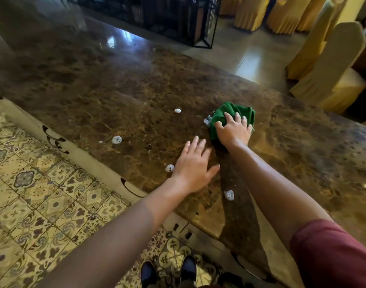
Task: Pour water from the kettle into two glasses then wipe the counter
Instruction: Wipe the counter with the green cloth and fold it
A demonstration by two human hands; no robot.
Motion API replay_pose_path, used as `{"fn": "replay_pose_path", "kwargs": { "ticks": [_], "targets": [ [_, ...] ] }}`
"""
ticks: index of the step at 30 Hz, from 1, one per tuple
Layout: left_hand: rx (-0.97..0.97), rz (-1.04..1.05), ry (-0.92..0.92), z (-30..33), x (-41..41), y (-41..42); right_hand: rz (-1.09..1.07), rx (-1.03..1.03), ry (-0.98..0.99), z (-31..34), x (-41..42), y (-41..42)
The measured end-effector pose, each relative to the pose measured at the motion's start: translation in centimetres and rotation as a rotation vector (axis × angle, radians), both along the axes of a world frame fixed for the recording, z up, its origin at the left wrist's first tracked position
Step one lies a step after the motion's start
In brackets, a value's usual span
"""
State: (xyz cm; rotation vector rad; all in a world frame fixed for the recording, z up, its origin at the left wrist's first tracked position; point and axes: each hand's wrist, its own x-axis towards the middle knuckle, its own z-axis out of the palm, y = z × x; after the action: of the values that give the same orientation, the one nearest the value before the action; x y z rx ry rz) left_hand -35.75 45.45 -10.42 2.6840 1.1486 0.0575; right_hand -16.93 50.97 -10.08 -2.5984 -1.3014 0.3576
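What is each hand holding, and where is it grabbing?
The right hand presses down on a bunched green cloth, fingers spread over its top. The left hand holds nothing; it lies open and flat on the counter.

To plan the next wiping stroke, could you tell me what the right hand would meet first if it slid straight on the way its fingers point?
Probably nothing: beyond the right hand and its green cloth, only bare counter shows up to the far edge, though depth is uncertain.

I see green cloth [232, 113] bunched, right of centre frame, flat on brown marble counter [115, 96]; foam blobs [116, 139] scattered left of it.
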Motion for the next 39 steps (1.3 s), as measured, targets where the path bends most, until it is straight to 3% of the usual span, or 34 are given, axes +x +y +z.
{"fn": "replay_pose_path", "kwargs": {
  "ticks": [8,22,24,30,35,39],
  "targets": [
    [-0.134,0.209,0.244,1.4,-7.2,10.7,-0.204,-0.028,0.006,-0.7,-0.9,0.1],
    [-0.126,0.130,0.162,-1.2,-9.9,11.3,0.005,0.006,-0.008,-1.0,-8.9,10.6],
    [-0.099,0.135,0.096,-1.0,-10.0,10.9,0.053,0.011,-0.014,-1.0,-9.6,11.3],
    [-0.030,0.084,-0.332,-3.0,-15.5,6.0,0.175,0.001,-0.016,-1.0,-10.6,12.4],
    [0.133,0.088,-0.025,-4.5,-17.4,3.7,0.240,-0.005,-0.023,-0.7,-11.3,13.0],
    [0.132,0.091,0.004,-3.9,-17.4,3.9,0.312,-0.022,-0.016,-0.2,-13.2,13.4]
  ]
}}
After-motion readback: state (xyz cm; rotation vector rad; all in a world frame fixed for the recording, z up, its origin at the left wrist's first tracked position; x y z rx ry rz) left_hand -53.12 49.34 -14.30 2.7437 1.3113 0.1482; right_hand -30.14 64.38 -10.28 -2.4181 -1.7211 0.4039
